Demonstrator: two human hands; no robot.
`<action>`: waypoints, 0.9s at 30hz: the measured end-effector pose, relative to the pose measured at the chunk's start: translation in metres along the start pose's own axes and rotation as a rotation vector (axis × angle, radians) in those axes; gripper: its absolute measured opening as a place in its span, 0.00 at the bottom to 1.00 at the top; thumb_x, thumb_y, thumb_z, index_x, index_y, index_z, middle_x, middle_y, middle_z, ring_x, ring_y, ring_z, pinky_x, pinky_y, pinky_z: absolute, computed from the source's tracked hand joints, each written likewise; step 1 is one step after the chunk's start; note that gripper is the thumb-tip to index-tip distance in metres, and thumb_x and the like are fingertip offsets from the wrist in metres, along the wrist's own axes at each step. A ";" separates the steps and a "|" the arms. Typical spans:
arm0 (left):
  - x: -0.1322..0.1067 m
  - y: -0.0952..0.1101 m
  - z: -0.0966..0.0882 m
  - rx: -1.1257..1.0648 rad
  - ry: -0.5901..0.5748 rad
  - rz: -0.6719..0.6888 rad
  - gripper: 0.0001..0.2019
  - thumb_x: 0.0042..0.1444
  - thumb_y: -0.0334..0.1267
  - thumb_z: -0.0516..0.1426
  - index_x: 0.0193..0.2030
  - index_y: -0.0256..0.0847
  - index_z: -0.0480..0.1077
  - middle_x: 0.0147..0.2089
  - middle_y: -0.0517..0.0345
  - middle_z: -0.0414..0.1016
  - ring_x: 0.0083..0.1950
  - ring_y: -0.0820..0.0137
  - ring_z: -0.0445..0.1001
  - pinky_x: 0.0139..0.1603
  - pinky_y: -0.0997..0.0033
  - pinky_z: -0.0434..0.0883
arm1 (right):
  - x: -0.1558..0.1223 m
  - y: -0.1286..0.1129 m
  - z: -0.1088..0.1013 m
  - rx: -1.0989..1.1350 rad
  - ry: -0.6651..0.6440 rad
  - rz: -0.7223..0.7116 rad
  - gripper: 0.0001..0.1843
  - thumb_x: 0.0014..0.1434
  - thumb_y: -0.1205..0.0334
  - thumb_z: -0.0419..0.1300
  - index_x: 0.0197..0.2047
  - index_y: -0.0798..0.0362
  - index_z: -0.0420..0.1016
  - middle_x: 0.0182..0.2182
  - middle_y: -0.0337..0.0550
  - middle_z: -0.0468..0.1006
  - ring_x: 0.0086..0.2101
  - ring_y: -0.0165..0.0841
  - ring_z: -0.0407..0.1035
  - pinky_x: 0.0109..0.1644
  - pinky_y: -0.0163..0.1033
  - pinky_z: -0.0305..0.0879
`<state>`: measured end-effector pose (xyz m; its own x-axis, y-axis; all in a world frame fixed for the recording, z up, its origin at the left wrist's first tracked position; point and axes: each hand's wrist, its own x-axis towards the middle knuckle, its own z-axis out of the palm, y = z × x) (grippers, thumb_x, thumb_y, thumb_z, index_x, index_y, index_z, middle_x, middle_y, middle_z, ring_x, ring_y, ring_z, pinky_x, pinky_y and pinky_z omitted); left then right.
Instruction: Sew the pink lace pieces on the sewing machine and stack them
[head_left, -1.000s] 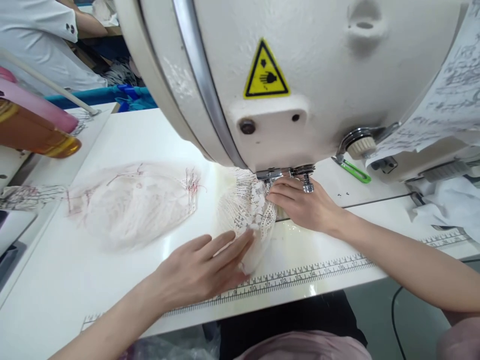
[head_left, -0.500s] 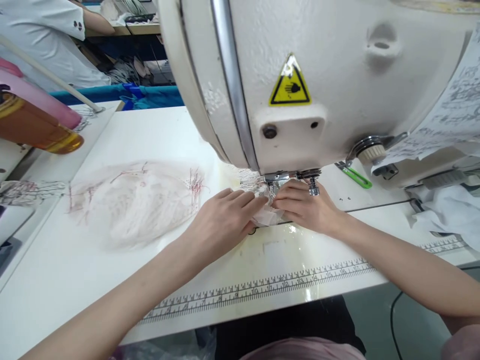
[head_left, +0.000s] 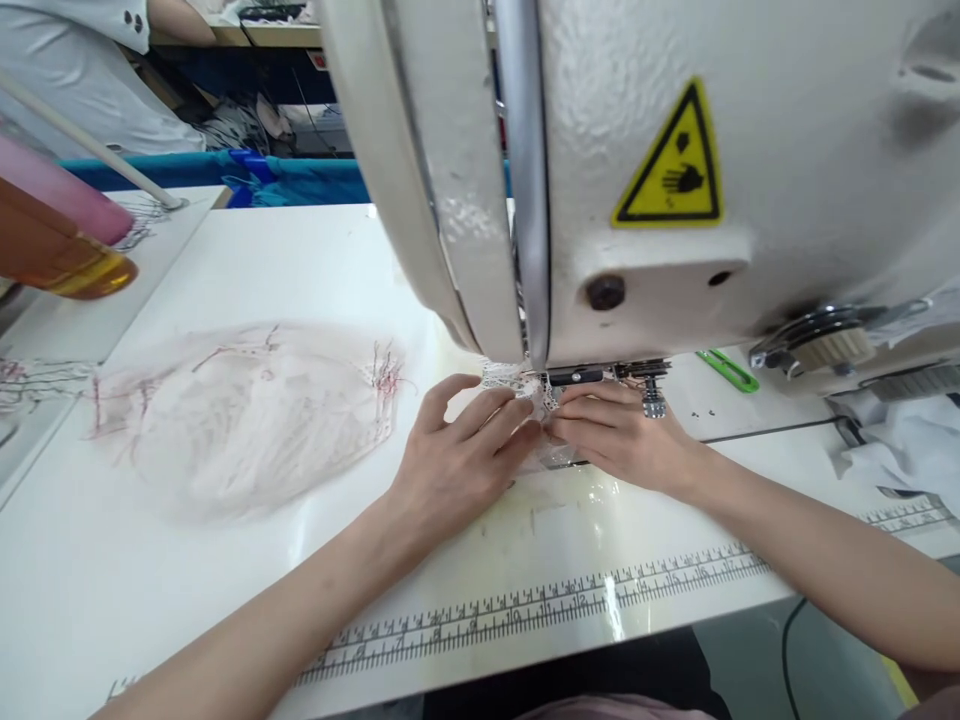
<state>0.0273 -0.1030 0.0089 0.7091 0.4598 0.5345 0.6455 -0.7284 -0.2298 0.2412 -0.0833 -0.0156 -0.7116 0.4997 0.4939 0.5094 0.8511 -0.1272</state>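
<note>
A small piece of white lace fabric (head_left: 508, 376) lies under the presser foot of a cream sewing machine (head_left: 637, 300). My left hand (head_left: 469, 450) pinches its near edge just left of the foot, fingers bent and thumb tucked under. From the right, my right hand (head_left: 622, 430) presses its fingers together on the same lace, close to the needle area and partly behind a metal screw (head_left: 654, 400). The fingertips of both hands almost meet. Most of the lace is hidden by the hands and the machine head. Sheer pale pink fabric pieces (head_left: 255, 420) with red thread ends lie flat to the left.
Green thread snips (head_left: 727, 370) lie behind my right hand. A printed ruler (head_left: 525, 610) runs along the table's front edge. An amber bottle (head_left: 67, 250) and a pink one (head_left: 67, 190) are at the left. White cloth (head_left: 900, 440) sits at the right. Another person's sleeve (head_left: 112, 20) shows at the back.
The view has come closer to the machine, whose head now fills more of the picture. My left fingers are more arched on the lace; my right hand stays by the foot.
</note>
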 end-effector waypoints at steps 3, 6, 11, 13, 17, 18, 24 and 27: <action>-0.003 0.001 0.005 -0.134 -0.094 -0.028 0.15 0.60 0.26 0.51 0.52 0.33 0.70 0.56 0.48 0.74 0.56 0.63 0.72 0.62 0.55 0.62 | 0.000 0.001 0.000 -0.005 0.041 -0.023 0.15 0.58 0.78 0.54 0.38 0.49 0.75 0.35 0.34 0.79 0.40 0.29 0.71 0.44 0.38 0.65; -0.006 0.002 0.007 -0.173 -0.189 -0.045 0.20 0.59 0.26 0.49 0.58 0.30 0.66 0.60 0.47 0.71 0.61 0.60 0.70 0.65 0.53 0.61 | 0.000 0.001 0.000 -0.007 0.060 -0.021 0.15 0.58 0.78 0.54 0.38 0.49 0.75 0.34 0.33 0.79 0.40 0.28 0.71 0.41 0.36 0.64; -0.004 0.003 0.003 -0.160 -0.240 -0.042 0.19 0.59 0.26 0.48 0.56 0.31 0.68 0.60 0.45 0.70 0.62 0.58 0.69 0.65 0.49 0.63 | 0.001 -0.002 -0.004 -0.084 0.047 0.001 0.16 0.59 0.77 0.53 0.36 0.48 0.76 0.33 0.31 0.79 0.35 0.26 0.71 0.33 0.36 0.59; -0.003 0.004 0.002 -0.157 -0.244 -0.045 0.20 0.59 0.26 0.48 0.56 0.31 0.69 0.59 0.45 0.71 0.61 0.57 0.69 0.64 0.48 0.64 | 0.002 -0.004 -0.006 -0.133 0.053 -0.005 0.15 0.58 0.77 0.53 0.35 0.49 0.75 0.32 0.30 0.79 0.32 0.25 0.70 0.31 0.37 0.56; -0.001 0.003 0.001 -0.155 -0.252 -0.053 0.19 0.59 0.26 0.48 0.56 0.32 0.69 0.59 0.45 0.71 0.62 0.57 0.69 0.65 0.47 0.63 | 0.002 -0.003 -0.004 -0.154 0.093 -0.023 0.13 0.57 0.78 0.54 0.35 0.51 0.74 0.32 0.30 0.79 0.30 0.23 0.69 0.30 0.37 0.56; -0.001 0.003 0.002 -0.152 -0.249 -0.053 0.19 0.59 0.27 0.48 0.56 0.32 0.69 0.59 0.45 0.71 0.62 0.57 0.69 0.65 0.47 0.63 | 0.001 -0.002 -0.002 -0.135 0.094 -0.029 0.13 0.57 0.78 0.54 0.35 0.51 0.74 0.32 0.30 0.79 0.31 0.23 0.70 0.31 0.36 0.56; -0.002 0.004 0.003 -0.158 -0.250 -0.057 0.20 0.60 0.27 0.48 0.58 0.30 0.67 0.59 0.44 0.71 0.62 0.56 0.68 0.65 0.45 0.62 | 0.000 0.001 0.003 -0.118 0.081 -0.017 0.13 0.56 0.78 0.54 0.34 0.51 0.73 0.32 0.30 0.78 0.33 0.24 0.71 0.35 0.36 0.57; -0.002 0.004 0.004 -0.165 -0.257 -0.073 0.20 0.61 0.29 0.48 0.59 0.31 0.66 0.60 0.44 0.69 0.62 0.56 0.68 0.65 0.44 0.61 | 0.002 0.000 -0.002 -0.176 0.110 -0.007 0.14 0.57 0.78 0.53 0.33 0.50 0.73 0.30 0.29 0.78 0.33 0.23 0.71 0.32 0.35 0.55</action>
<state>0.0295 -0.1053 0.0037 0.7247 0.6120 0.3166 0.6575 -0.7517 -0.0520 0.2407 -0.0832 -0.0133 -0.6635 0.4650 0.5861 0.5878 0.8087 0.0238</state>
